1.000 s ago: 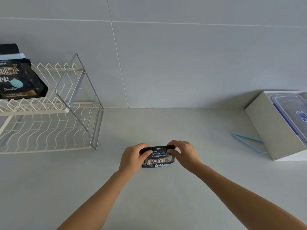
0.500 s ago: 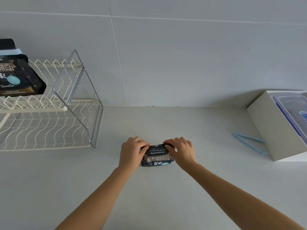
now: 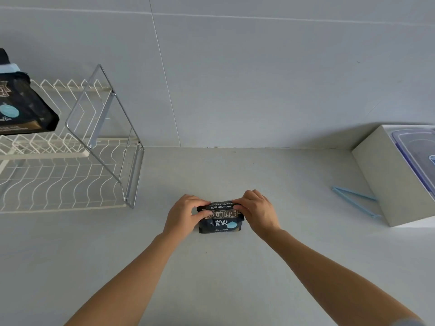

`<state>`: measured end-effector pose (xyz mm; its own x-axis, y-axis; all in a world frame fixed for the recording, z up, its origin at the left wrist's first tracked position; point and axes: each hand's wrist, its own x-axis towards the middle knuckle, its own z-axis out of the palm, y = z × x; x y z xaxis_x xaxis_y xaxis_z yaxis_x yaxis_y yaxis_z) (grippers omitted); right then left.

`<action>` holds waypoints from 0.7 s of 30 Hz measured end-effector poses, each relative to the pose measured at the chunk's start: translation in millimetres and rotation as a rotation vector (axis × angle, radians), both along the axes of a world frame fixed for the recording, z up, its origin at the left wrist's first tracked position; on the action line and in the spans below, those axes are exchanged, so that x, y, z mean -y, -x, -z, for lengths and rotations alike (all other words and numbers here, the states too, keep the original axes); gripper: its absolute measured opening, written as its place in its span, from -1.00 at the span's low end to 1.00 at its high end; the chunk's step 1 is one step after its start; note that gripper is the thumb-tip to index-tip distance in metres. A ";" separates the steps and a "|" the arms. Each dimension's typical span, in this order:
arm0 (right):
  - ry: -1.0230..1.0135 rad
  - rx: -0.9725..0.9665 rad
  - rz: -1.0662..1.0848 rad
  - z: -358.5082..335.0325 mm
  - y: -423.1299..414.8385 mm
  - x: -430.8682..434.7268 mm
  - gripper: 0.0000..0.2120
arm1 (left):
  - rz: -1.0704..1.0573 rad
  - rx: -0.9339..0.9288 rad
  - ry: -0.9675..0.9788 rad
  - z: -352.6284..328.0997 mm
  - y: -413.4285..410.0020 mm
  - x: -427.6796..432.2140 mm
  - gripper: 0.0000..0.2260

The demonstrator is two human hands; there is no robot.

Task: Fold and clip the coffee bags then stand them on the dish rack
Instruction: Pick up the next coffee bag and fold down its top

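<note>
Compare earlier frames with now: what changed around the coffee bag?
The left hand and right hand kept gripping the folded top of the black printed coffee bag; more of its lower print shows. Unchanged: clipped black bag on white wire dish rack, light-blue plastic clip beside white box.

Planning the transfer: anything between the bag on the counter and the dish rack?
Nothing visible: bare counter separates the coffee bag from the dish rack. A second bag sits on its upper tier, at left.

The left hand (image 3: 182,214) and right hand (image 3: 257,211) end bare forearms (a grey-blue sleeve edge (image 3: 410,323) shows on the right).
</note>
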<state>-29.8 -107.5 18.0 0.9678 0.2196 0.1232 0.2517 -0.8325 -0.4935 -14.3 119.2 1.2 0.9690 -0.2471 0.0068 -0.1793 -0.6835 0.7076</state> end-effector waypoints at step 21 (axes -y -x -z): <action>-0.141 0.040 0.182 14.7 34.2 77.1 -0.85 | 0.331 0.123 -0.104 -25.6 -15.7 77.1 -0.90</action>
<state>-64.0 -184.6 3.4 0.9836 0.0201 0.1794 0.1257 -0.7896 -0.6006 1.4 42.2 26.8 0.8298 -0.5527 0.0769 -0.4823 -0.6411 0.5969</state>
